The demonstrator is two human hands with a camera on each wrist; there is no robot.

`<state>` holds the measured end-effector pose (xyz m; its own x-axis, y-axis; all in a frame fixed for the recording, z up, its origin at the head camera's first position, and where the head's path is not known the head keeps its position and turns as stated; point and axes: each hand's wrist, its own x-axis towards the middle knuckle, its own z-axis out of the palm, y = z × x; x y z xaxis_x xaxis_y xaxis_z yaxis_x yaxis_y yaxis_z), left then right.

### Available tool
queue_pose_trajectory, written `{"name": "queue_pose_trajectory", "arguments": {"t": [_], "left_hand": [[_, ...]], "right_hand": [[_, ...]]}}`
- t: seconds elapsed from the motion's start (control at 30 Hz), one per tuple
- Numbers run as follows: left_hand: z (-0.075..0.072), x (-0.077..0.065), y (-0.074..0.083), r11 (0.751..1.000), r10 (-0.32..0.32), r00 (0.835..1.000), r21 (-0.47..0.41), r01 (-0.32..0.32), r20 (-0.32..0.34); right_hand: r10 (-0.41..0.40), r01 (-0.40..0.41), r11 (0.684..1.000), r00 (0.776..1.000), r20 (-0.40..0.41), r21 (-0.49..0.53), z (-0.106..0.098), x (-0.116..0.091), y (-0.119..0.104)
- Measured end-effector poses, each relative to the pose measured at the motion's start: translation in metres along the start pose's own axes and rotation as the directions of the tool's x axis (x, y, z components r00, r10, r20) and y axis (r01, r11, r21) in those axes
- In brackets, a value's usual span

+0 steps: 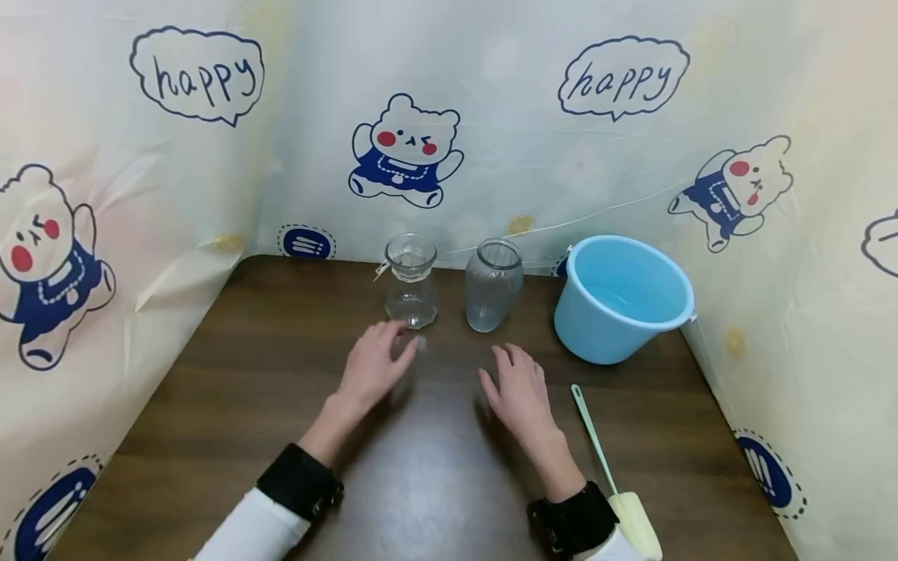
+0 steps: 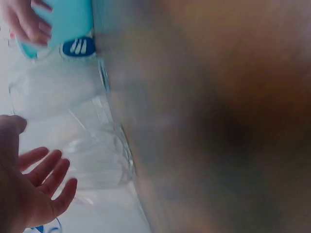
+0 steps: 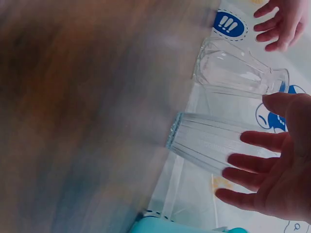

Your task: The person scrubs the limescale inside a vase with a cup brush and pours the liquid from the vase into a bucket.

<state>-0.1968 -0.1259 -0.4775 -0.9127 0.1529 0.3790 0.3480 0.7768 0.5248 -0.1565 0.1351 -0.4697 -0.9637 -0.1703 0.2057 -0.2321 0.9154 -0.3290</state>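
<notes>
Two clear glass vases stand upright at the back of the table. The left one [image 1: 411, 292] has a narrow neck with a pale string tied round it; the right one [image 1: 494, 288] is ribbed and wider at the shoulder. My left hand [image 1: 375, 362] hovers before the string-tied vase, fingers spread and relaxed, holding nothing. In front of the ribbed vase is my right hand [image 1: 521, 393], its fingers loosely extended and nothing in them. The right wrist view shows its fingers [image 3: 255, 165] overlapping the ribbed vase [image 3: 209, 141].
A light blue bucket [image 1: 617, 312] stands at the back right of the brown table [image 1: 231, 405]. Right of my right forearm lies a sponge brush [image 1: 631, 522] with a thin green handle. A printed cloth [image 1: 505, 179] hangs behind and along both sides.
</notes>
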Motion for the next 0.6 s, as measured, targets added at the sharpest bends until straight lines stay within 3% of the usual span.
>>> {"name": "queue_pose_trajectory", "arguments": {"t": [0.13, 0.23, 0.33, 0.47, 0.6], "left_hand": [[-0.008, 0.036, -0.018, 0.967, -0.160, 0.986, -0.208, 0.147, -0.045], [-0.011, 0.072, -0.029, 0.945, -0.212, 0.976, -0.267, 0.189, -0.058], [-0.005, 0.100, -0.036, 0.924, -0.234, 0.972, -0.313, 0.220, -0.005], [0.013, 0.117, -0.039, 0.879, -0.255, 0.964, -0.397, 0.265, 0.078], [0.021, 0.115, -0.040, 0.841, -0.305, 0.949, -0.443, 0.310, 0.084]], "right_hand": [[-0.014, 0.014, 1.000, 1.000, 0.005, -0.025, -0.004, 0.006, -0.001], [0.006, -0.005, 1.000, 1.000, 0.020, -0.019, -0.006, 0.014, -0.005], [0.019, -0.017, 1.000, 0.999, 0.045, -0.025, -0.007, 0.018, -0.007], [0.009, -0.006, 0.999, 0.997, 0.074, -0.035, -0.009, 0.015, -0.009], [-0.003, 0.006, 0.999, 0.995, 0.096, -0.031, -0.011, 0.011, -0.011]]}}
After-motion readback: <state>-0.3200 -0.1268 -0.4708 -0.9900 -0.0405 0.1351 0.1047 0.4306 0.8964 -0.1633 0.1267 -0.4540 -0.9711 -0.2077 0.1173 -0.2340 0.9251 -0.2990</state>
